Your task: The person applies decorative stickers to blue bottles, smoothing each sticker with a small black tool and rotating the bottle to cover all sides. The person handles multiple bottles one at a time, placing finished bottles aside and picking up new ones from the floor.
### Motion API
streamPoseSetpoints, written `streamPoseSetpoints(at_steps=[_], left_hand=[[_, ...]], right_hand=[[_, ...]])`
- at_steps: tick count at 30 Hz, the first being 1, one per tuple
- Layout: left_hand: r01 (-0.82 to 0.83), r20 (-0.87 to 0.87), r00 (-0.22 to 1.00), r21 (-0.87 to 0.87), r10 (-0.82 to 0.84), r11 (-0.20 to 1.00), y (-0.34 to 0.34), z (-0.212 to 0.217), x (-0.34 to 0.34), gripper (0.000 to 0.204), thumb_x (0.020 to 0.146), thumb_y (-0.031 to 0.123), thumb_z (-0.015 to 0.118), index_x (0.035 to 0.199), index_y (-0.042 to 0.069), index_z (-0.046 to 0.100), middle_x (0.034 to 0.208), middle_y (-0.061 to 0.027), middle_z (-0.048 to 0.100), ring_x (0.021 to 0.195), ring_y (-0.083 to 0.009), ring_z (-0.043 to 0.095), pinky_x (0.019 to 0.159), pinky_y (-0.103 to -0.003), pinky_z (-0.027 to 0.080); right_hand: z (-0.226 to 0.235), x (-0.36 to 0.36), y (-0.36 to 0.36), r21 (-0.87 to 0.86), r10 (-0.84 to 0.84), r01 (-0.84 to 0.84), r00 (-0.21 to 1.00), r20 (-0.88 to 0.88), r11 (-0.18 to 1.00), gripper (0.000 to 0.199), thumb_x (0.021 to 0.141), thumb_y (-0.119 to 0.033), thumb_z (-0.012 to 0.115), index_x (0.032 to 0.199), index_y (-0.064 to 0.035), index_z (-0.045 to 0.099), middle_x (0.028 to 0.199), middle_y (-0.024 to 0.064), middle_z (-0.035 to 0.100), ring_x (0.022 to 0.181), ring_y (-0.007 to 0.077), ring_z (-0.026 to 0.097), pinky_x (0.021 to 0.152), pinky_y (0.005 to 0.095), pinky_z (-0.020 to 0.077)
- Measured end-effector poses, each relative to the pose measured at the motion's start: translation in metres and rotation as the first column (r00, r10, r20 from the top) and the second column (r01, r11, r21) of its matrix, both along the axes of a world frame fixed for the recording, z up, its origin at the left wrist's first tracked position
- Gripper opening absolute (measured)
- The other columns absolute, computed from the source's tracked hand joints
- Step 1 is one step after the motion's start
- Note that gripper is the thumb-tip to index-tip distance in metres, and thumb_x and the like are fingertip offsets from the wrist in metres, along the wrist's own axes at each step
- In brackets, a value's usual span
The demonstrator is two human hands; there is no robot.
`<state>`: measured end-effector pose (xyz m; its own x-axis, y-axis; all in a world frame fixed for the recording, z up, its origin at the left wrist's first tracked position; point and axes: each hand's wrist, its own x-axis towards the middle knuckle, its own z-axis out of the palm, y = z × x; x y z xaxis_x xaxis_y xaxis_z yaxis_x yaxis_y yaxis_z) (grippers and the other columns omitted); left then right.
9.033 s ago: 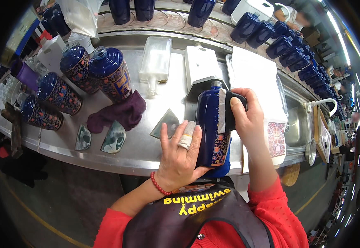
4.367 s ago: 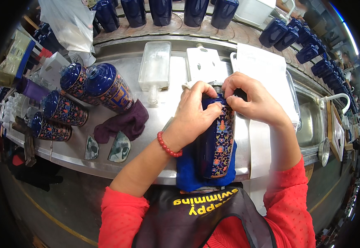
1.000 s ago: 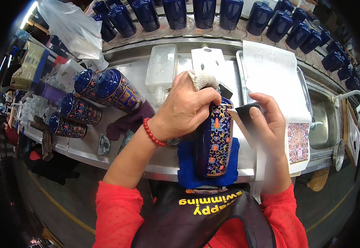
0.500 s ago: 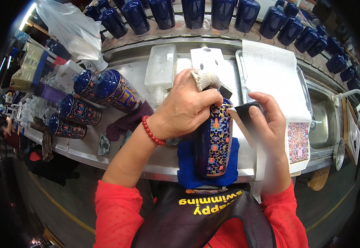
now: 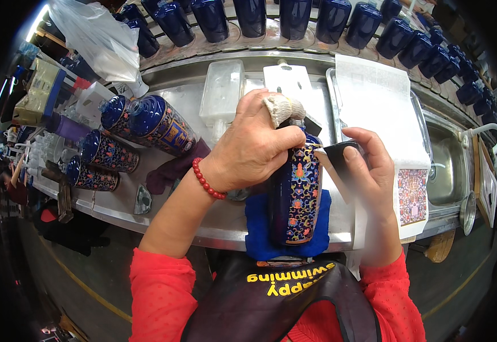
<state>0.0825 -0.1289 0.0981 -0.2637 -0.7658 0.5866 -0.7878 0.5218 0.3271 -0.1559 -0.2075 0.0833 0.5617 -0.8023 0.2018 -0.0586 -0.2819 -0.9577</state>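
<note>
Decorated blue bottle (image 5: 296,196) gripped upright on a blue cloth (image 5: 260,228) at the near edge of a steel bench (image 5: 191,97).

Left hand (image 5: 254,148) wrapped around the neck, index fingertip bandaged; right hand (image 5: 368,171) pinching a small black tool (image 5: 339,153) against the shoulder. Beyond, patterned bottles (image 5: 146,122) lying sideways, then a far row of plain blue bottles (image 5: 294,17).

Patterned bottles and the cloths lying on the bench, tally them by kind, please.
Lying bottles: 4
Held bottle, upright in the left hand: 1
Blue cloth: 1
Purple cloth: 1
Total: 7
</note>
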Motion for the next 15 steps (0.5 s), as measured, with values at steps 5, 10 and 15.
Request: streamPoseSetpoints(at_steps=[5,10,15], left_hand=[[-0.019,0.021,1.0,-0.015,0.019,1.0,0.0007,-0.0006,-0.0003,0.024,0.074,0.002,0.065,0.096,0.012,0.069,0.117,-0.0122,0.064,0.119,-0.0366,0.053,0.113,-0.053,0.029],[-0.007,0.071,0.997,0.011,0.006,1.0,0.0025,0.0,0.0014,0.033,0.073,-0.001,0.065,0.102,0.015,0.071,0.12,-0.0105,0.064,0.124,-0.0351,0.052,0.118,-0.054,0.027],[-0.019,0.064,0.998,0.003,0.019,1.0,0.0017,0.0002,0.0014,0.024,0.076,0.003,0.066,0.097,0.013,0.069,0.119,-0.0129,0.064,0.122,-0.036,0.053,0.114,-0.054,0.028]], right_hand=[[-0.0009,0.0003,0.0003,-0.006,-0.004,0.004,1.0,0.005,1.0,0.026,0.098,-0.007,0.061,0.122,0.0035,0.063,0.107,0.0087,0.068,0.09,0.0111,0.064,0.08,0.0262,0.0526],[-0.0017,-0.0003,0.0003,-0.007,-0.002,0.002,1.0,0.008,1.0,0.026,0.098,-0.007,0.061,0.122,0.0034,0.063,0.105,0.0085,0.068,0.089,0.011,0.064,0.079,0.0259,0.0526],[-0.0018,-0.0011,0.0,0.011,-0.001,0.001,1.0,0.004,1.0,0.026,0.098,-0.007,0.061,0.122,0.0033,0.063,0.105,0.0083,0.068,0.089,0.0109,0.064,0.079,0.0257,0.0526]])
